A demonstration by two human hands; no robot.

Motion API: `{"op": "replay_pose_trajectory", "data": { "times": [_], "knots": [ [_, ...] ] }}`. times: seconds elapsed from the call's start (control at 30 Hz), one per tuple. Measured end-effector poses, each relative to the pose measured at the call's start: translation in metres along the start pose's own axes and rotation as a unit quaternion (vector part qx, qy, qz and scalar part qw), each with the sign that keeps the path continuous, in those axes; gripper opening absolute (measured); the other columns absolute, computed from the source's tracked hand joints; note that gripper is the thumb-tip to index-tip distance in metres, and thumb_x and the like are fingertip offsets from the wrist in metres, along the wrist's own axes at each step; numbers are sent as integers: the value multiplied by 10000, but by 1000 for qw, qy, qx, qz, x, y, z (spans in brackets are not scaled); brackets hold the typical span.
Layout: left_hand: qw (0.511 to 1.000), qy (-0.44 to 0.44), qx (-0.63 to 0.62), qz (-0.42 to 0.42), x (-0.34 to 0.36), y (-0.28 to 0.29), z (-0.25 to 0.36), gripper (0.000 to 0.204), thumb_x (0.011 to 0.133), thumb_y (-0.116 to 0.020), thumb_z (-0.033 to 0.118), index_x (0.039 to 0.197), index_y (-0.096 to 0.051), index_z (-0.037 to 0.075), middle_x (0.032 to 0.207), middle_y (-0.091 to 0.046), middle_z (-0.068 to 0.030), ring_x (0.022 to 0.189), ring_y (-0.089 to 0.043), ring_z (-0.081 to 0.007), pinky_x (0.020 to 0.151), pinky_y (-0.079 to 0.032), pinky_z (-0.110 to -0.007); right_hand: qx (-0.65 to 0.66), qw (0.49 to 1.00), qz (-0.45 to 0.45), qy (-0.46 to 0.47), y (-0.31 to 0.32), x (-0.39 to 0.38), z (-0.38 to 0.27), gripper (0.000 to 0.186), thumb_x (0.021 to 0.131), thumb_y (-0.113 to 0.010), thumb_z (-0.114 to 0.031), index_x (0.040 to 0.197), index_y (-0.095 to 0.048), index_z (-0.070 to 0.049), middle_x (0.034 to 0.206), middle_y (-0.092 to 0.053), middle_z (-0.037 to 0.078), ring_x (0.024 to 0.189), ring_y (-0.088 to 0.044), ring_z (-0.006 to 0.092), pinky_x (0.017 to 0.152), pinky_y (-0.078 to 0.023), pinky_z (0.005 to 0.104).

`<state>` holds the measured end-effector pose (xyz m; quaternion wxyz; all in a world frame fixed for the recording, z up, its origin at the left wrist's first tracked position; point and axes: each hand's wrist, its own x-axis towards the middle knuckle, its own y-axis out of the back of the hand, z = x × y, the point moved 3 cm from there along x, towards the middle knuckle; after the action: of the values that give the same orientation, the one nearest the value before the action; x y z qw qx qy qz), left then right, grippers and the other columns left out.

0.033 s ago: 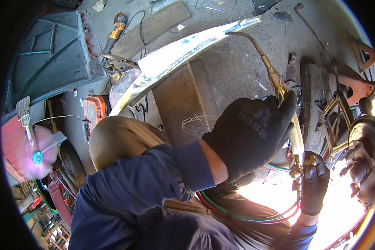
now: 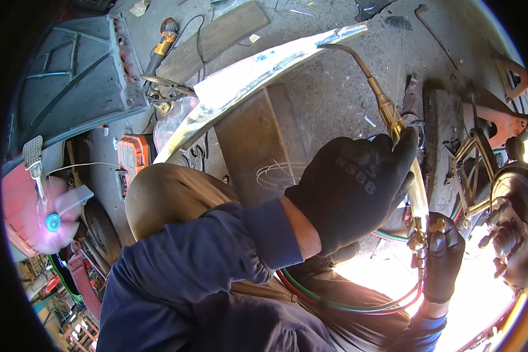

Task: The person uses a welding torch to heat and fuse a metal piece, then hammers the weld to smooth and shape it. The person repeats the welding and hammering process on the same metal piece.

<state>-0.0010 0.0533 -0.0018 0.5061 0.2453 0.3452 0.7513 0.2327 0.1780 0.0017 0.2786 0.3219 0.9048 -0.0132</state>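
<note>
1. Left hand [image 2: 355,190], black glove: fingers [image 2: 406,146] are closed around the brass neck of the torch [image 2: 393,126], high up, just below where the thin bent tube begins.
2. Right hand [image 2: 443,261], also gloved: fingers are wrapped around the lower end of the torch, at the valves, where the hoses [image 2: 358,305] join.
3. The torch runs up from the right hand, through the left, then curves over as a narrow tube. Its tip meets the far end of the metal strip [image 2: 258,73].
4. Handling, as a judgement: the torch is rigid metal, moderately heavy, and tail-weighted by the hoses, so a two-handed hold suits it. The brass looks smooth, and the gloves help grip. The thin tube would bend if leaned on and likely runs hot near the tip, so keep hold at the neck and valve end.
5. The red and green hoses are soft and loop across the lap. They may drag or snag.
6. The strip is long, bright, curved, stiff and sharp-edged. It lies across a brown block [image 2: 258,141] on the concrete floor [image 2: 334,88].
7. An angle grinder [image 2: 164,41] lies beyond it, well apart.
</note>
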Motion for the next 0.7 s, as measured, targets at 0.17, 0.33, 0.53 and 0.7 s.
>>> {"op": "replay_pose_trajectory", "data": {
  "times": [0.17, 0.33, 0.53, 0.7],
  "knots": [
    [1000, -6, 1, 19, 0, 0, -1, 582, 1045, -716, 300, 1527, -550, 17, 1063, -740, -198, 853, -748, -383, 753, -608, -498, -5, 1000, 0, 1, -1, 1, -1, 718, 1037, -708, -650, 1284, -697, 24, 838, -769, 113, 587, -662, 113, 509, -489, 232],
    [998, -39, 28, 38, 1, 2, -4, 621, 957, -698, 199, 1480, -561, -106, 956, -753, -176, 824, -748, -319, 728, -602, -436, -8, 1000, 2, 4, -3, 4, -1, 703, 1041, -702, -652, 1289, -697, 5, 845, -754, 86, 594, -640, 96, 514, -472, 225],
    [997, -51, 21, 49, 1, 2, -6, 680, 940, -732, 231, 1492, -545, -120, 969, -749, -182, 822, -744, -325, 731, -602, -435, -19, 1000, 17, -2, -5, 4, 2, 685, 1054, -678, -665, 1300, -694, -26, 837, -717, 37, 582, -587, 61, 504, -433, 212],
    [996, -61, 12, 58, 1, 2, -6, 716, 925, -758, 258, 1484, -544, -135, 965, -751, -179, 828, -746, -326, 746, -609, -432, -15, 1000, 6, 4, -3, 4, 2, 675, 1058, -676, -660, 1308, -691, -33, 829, -716, 38, 568, -583, 64, 500, -434, 213]
  ]
}}
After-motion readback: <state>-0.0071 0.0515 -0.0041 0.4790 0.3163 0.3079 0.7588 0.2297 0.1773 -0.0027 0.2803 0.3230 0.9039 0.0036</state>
